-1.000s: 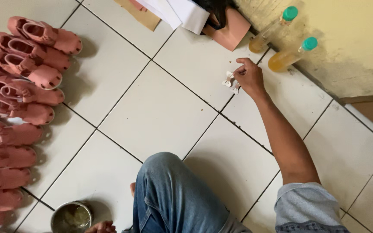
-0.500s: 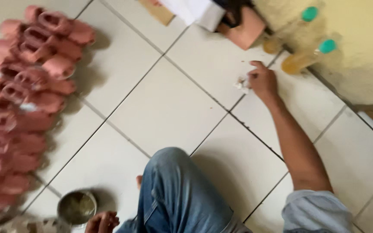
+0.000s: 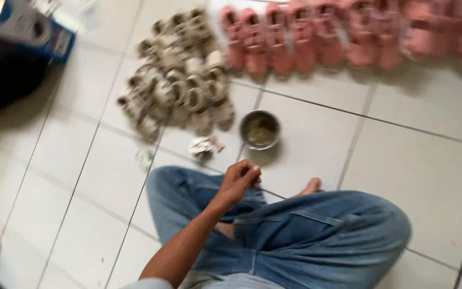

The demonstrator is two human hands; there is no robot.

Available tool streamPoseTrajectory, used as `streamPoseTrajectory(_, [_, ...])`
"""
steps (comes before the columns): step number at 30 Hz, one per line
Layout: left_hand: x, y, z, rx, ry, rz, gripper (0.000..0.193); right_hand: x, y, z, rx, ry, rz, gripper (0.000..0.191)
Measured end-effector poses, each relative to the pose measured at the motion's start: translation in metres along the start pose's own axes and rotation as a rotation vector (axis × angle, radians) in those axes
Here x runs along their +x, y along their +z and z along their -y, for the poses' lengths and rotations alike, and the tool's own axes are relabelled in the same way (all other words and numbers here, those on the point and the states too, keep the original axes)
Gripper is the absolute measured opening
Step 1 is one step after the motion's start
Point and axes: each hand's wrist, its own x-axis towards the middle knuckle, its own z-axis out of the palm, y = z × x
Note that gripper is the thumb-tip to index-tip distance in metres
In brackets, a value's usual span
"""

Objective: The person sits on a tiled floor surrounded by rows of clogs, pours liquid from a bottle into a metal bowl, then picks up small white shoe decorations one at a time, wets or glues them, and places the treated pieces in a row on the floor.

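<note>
I sit cross-legged in blue jeans (image 3: 322, 235) on a white tiled floor. My left hand (image 3: 239, 181) hovers over my left knee with its fingers curled shut; I see nothing in it, though the frame is blurred. Just beyond it stands a small metal bowl (image 3: 260, 129) with brownish contents. A crumpled scrap of paper (image 3: 204, 145) lies left of the bowl. My bare foot (image 3: 309, 187) shows beside the knee. My right hand is out of view.
A heap of small beige sandals (image 3: 180, 80) lies behind the bowl. A row of pink sandals (image 3: 348, 35) runs along the top. A blue box (image 3: 28, 29) and a dark object (image 3: 1, 75) sit at top left.
The view has swung left, away from the bottles and my outstretched right arm. The bowl and sandals are now ahead, and my left hand is over my knee.
</note>
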Motion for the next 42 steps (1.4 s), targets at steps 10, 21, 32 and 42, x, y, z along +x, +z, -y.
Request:
streamPoseTrajectory(10, [-0.009,-0.086,0.026,-0.194,0.235,-0.191,0.020,-0.013,0.122,0.246,0.245,-0.320,0.535,0.043])
streamPoseTrajectory(21, [-0.064,-0.159,0.002,-0.496,0.321,-0.431,0.019,-0.105,0.370,0.315,0.079,-0.475,0.848,0.061])
streamPoseTrajectory(32, [-0.050,-0.136,0.016,-0.415,0.224,-0.232,0.021,-0.114,0.379,0.320,0.257,-0.351,0.779,0.065])
streamPoseTrajectory(42, [-0.023,-0.092,0.016,-0.517,0.046,-0.103,0.023,-0.100,0.269,0.317,0.198,-1.017,0.585,0.051])
